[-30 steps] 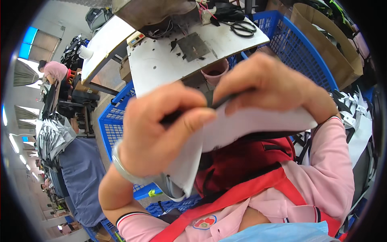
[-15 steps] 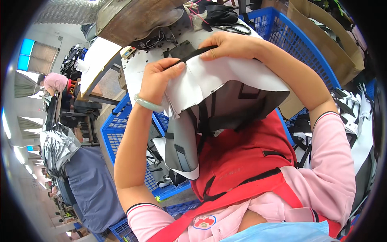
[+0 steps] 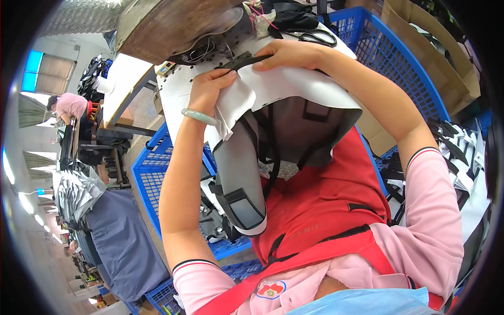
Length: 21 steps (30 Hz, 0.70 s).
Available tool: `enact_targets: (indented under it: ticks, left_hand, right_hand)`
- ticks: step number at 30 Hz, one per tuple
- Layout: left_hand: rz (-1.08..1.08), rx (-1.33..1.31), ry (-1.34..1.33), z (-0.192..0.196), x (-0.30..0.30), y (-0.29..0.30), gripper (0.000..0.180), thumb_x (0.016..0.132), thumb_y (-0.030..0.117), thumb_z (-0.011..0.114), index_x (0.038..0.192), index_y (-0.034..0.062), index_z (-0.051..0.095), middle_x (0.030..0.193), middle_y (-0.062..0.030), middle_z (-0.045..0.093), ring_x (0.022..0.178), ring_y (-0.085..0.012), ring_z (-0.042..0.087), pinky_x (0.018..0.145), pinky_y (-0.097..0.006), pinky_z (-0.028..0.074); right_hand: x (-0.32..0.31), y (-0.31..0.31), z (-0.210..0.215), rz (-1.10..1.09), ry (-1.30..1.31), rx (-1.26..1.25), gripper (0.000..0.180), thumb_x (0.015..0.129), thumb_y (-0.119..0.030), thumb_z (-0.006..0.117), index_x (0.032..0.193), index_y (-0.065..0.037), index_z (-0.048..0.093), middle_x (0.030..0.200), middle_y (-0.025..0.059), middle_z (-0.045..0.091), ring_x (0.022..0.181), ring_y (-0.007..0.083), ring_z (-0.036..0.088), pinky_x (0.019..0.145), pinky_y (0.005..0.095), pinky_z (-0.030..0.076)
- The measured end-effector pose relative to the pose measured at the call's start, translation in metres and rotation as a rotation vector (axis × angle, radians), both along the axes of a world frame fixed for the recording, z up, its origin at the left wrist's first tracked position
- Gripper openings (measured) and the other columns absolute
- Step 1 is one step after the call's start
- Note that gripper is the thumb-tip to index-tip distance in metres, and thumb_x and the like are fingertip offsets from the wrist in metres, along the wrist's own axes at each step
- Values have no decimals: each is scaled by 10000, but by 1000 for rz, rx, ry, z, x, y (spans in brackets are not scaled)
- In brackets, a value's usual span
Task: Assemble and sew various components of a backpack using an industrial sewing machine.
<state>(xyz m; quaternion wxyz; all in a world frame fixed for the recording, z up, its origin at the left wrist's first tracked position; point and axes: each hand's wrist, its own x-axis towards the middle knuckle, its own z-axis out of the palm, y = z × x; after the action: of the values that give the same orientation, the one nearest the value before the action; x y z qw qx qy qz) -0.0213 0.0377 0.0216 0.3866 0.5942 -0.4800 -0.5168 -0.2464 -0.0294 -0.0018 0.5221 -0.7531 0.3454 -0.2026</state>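
My left hand point(image 3: 209, 90), with a pale green bangle on the wrist, pinches one end of a black fabric strip point(image 3: 242, 63). Farther right, my right hand point(image 3: 287, 54) pinches the same strip between thumb and fingers. The strip lies along the upper edge of a large sewn panel point(image 3: 315, 84), white on its upper face. Its grey underside with black straps hangs down toward my lap. At the left, a grey curved part point(image 3: 237, 170) with a small black-framed pocket point(image 3: 244, 208) droops beside my red apron point(image 3: 320, 197). My fingers partly cover the strip's ends.
A worn machine head point(image 3: 170, 26) overhangs the white worktable point(image 3: 176, 89), which carries dark scraps. Scissors point(image 3: 315, 37) lie at the table's far right. Blue plastic baskets point(image 3: 401, 58) stand on both sides. A cardboard box point(image 3: 446, 58) is at right; another person point(image 3: 72, 106) sits far left.
Both hands have moved slightly up and away toward the machine with the strip. The panel has shifted left and lifted, and its grey curved part now hangs more to the right.
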Motion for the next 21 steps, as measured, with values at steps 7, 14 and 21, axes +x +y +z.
enact_targets:
  ticks: [7,14,21]
  left_hand:
    - [-45,-7,10,-6,4,-16,280,826,113,679,1052,-49,644,889,-76,671,753,-136,632,700,-235,494]
    - [19,-101,57,-16,8,-32,269,788,89,700,1019,-47,676,909,-96,680,783,-145,629,732,-241,489]
    - [8,-191,-176,-14,55,-15,357,824,180,693,1100,-42,649,1014,-110,678,873,-172,640,778,-282,506]
  right_hand:
    - [1,-9,-4,-6,-5,133,427,875,-339,656,1157,-20,623,951,32,645,854,98,584,772,266,470]
    - [3,-15,1,-76,32,23,552,851,-390,658,1236,-2,575,1124,128,624,1025,190,572,903,313,439]
    - [-30,5,5,61,273,-271,590,874,-408,604,1316,-29,507,1259,168,576,1177,242,537,1007,341,397]
